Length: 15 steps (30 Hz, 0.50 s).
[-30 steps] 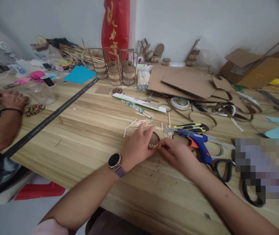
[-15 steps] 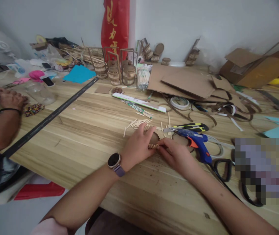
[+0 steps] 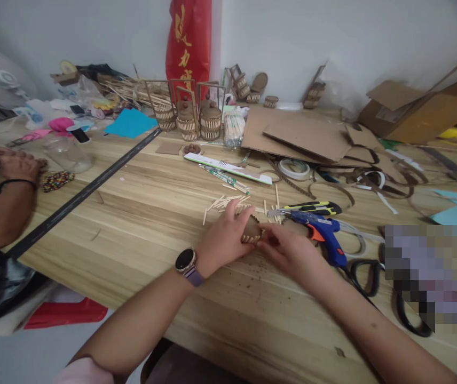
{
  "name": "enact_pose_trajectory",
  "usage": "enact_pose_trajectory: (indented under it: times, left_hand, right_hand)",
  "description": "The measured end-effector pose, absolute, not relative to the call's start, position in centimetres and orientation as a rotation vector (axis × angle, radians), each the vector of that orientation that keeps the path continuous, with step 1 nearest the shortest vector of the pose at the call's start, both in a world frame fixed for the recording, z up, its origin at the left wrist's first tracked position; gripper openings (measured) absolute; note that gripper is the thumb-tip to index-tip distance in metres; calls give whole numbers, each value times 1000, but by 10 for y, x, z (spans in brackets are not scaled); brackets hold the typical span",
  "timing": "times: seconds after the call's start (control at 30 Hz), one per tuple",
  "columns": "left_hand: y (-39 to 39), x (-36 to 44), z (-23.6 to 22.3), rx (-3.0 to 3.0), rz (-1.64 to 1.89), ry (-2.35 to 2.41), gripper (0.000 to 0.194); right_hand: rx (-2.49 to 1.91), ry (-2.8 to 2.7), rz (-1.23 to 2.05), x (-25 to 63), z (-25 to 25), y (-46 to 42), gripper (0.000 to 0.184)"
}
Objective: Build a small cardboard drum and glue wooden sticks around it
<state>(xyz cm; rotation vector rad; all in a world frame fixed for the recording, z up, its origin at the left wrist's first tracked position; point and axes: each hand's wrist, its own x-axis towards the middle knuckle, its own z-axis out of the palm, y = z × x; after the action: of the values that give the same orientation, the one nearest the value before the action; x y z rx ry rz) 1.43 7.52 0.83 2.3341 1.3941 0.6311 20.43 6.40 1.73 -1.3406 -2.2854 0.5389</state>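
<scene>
My left hand curls around a small round cardboard piece, gripping it by its side. Short wooden sticks line the near rim of that piece. At its right edge the fingertips of my right hand are pinched together; whatever is between them is hidden. A loose pile of short sticks lies just beyond my left hand. Close to my right hand are a blue glue gun with an orange trigger and a yellow-and-black utility knife. Another cardboard round lies partly under the glue gun.
Small handled stick baskets stand at the back beside a red bag. Flat cardboard and tape rolls lie behind. Black scissors handles are at right. A co-worker's hands are at left, past a black strip.
My right hand has shifted slightly at the right edge of the round piece, its fingers still pinched. My left hand keeps its grip, with the piece tilted a little differently.
</scene>
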Motion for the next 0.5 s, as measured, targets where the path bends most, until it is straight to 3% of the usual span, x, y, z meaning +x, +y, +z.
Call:
enact_pose_trajectory:
  times: [0.07,0.27,0.4,0.5]
  left_hand:
    - [75,13,9,2308,631,1387,74]
    - [76,14,7,2298,681,1406,86]
    - [74,17,5,2281,720,1460,92]
    - [72,20,3,2300,763,1467,90]
  right_hand:
    - [-1374,-2238,506,210,26,64,30]
    - [-1768,-2058,357,240,53,64,25]
    - [-2156,-1975,121,270,48,64,28]
    - [-2346,-1955,141,288,37,66,36]
